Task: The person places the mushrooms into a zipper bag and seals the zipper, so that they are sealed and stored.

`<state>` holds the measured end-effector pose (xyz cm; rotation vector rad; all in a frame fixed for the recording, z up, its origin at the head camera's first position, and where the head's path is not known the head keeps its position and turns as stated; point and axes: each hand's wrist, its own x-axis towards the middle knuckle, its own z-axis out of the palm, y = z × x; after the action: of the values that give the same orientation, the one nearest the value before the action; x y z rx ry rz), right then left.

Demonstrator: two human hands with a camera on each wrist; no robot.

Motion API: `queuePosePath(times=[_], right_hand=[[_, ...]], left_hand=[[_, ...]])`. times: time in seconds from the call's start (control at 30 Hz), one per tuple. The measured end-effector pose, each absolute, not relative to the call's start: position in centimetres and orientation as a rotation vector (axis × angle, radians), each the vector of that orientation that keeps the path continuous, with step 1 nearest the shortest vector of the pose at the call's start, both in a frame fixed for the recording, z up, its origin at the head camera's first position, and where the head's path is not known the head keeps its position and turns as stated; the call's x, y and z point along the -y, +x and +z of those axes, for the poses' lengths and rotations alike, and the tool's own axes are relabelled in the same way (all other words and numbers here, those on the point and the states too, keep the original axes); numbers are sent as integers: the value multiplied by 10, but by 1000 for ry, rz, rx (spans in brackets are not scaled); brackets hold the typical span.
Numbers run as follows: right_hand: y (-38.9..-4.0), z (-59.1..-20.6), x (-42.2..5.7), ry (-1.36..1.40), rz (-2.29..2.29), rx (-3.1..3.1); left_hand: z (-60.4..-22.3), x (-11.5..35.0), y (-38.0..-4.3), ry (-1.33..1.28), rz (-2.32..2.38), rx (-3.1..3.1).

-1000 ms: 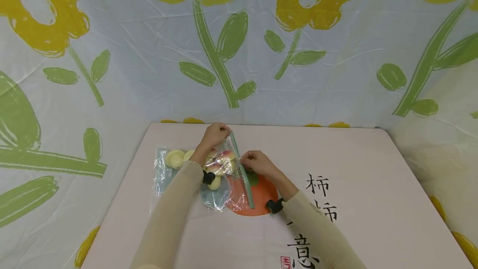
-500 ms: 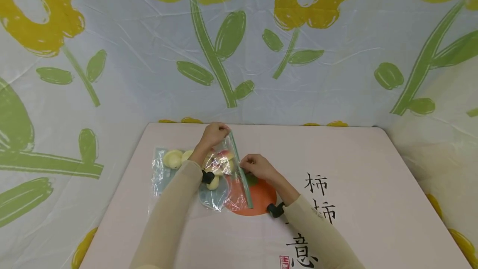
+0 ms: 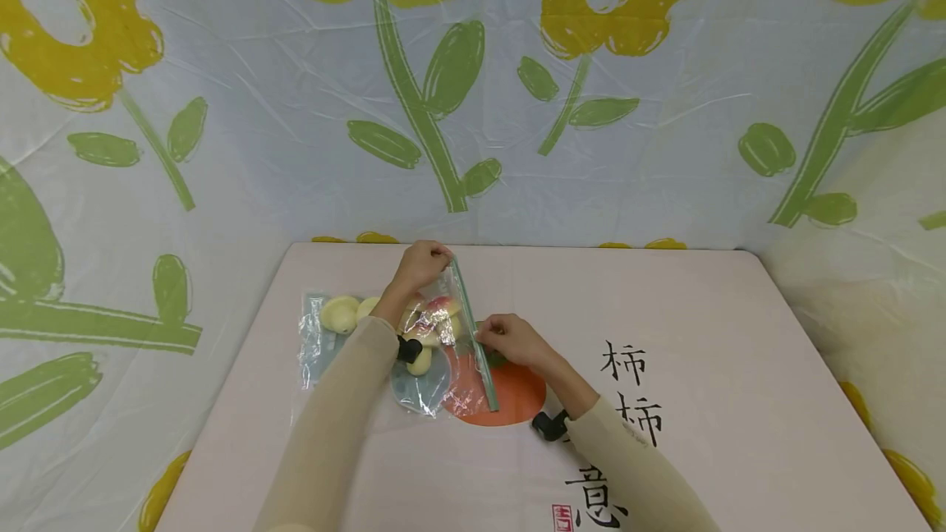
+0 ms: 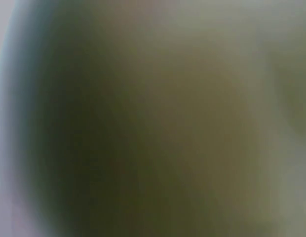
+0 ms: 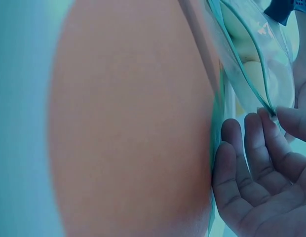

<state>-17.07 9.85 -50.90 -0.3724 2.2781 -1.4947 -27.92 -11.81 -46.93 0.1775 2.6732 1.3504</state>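
A clear zip-lock bag (image 3: 452,286) with a green zip strip (image 3: 489,388) lies across the left middle of the table. It holds several mushroom-shaped pieces, some pale yellow (image 3: 340,314) and some with pink caps (image 3: 443,304). My left hand (image 3: 424,263) pinches the far end of the strip. Partway down the strip, my right hand (image 3: 515,339) grips it between thumb and index finger. In the right wrist view the right hand (image 5: 261,173) pinches where two green zip lines (image 5: 227,37) meet; they stand apart above it. My left forearm covers part of the bag. The left wrist view is blurred.
The pale pink table (image 3: 702,310) has an orange persimmon print (image 3: 521,396) under the bag and black lettering (image 3: 624,364) to the right. Flower-printed cloth (image 3: 296,105) surrounds the table's back and sides. Each wrist wears a black camera (image 3: 409,349).
My right hand has slid down the green strip towards me, away from the left hand. The left hand keeps its pinch at the far end.
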Motion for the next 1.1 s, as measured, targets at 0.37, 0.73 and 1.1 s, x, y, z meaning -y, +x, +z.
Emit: queuePosePath(times=[0.37,0.73,1.1], right_hand=[[-161,-507,-102,-416,-1426,-2316],[-147,-504,-107,-569,-1382,-2365],[-128,-508,-111,-580,-1267,-2409]], left_hand=[[-466,117,-280,162,1331,-2687],[-464,115,-279,159,1316,-2698],[-463,115,-276,138,1313,-2686]])
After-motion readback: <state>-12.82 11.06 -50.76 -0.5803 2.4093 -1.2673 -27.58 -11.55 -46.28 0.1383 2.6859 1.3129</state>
